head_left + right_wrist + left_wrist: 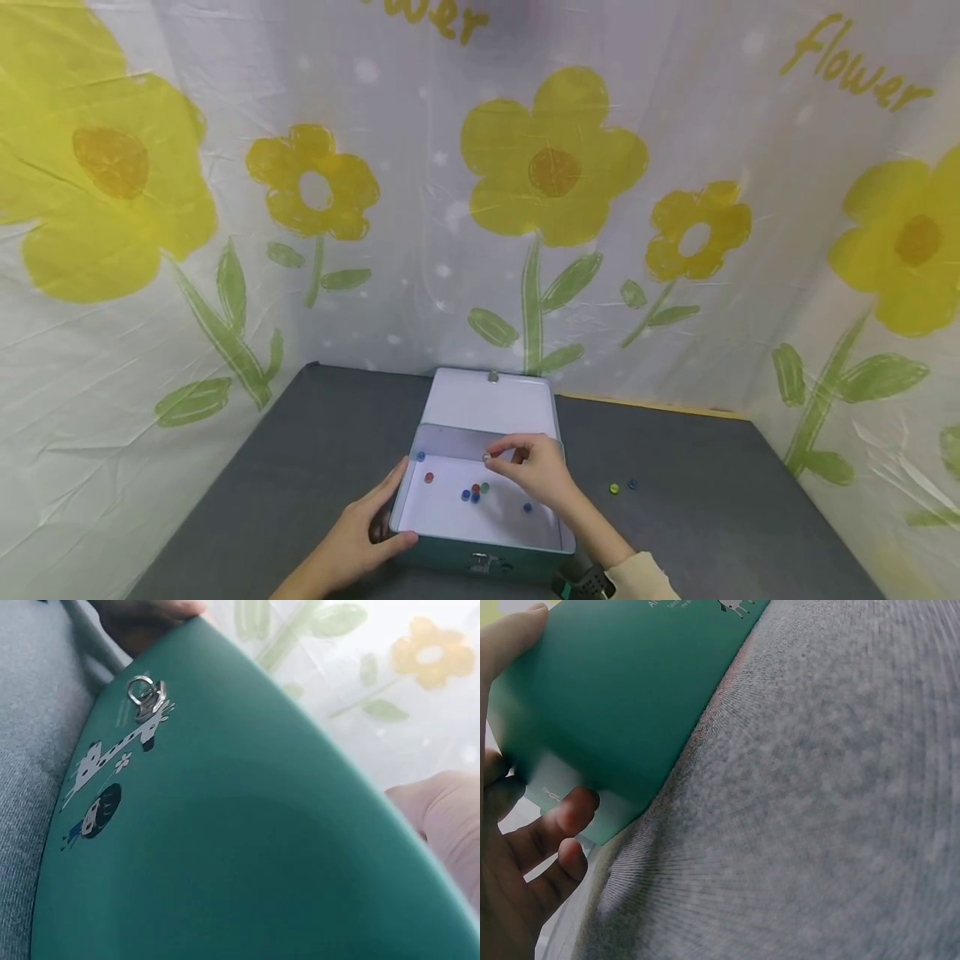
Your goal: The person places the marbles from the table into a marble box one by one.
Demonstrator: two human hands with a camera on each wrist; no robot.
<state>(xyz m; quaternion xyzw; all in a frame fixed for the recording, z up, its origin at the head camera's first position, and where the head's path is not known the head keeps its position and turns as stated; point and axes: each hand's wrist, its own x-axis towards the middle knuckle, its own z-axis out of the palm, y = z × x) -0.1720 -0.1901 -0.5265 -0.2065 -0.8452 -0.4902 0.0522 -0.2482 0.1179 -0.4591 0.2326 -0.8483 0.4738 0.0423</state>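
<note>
An open green metal box (480,557) with a white inside stands on the dark table, its lid (491,400) tipped back. My left hand (352,525) holds the box's near left corner, thumb on the front rim and fingers along the left side. Above the inside, my right hand (536,471) pinches a small pale round piece (486,457) between thumb and forefinger; its exact kind is too small to tell. Inside lie several small round pieces, among them a red one (429,477), a green one (484,487) and a blue one (527,507).
On the table (697,500) right of the box lie a yellow-green piece (614,488) and a dark blue piece (633,483). A metal clasp (146,697) sits on the box's front. A flower-patterned curtain (420,292) closes off the back and sides.
</note>
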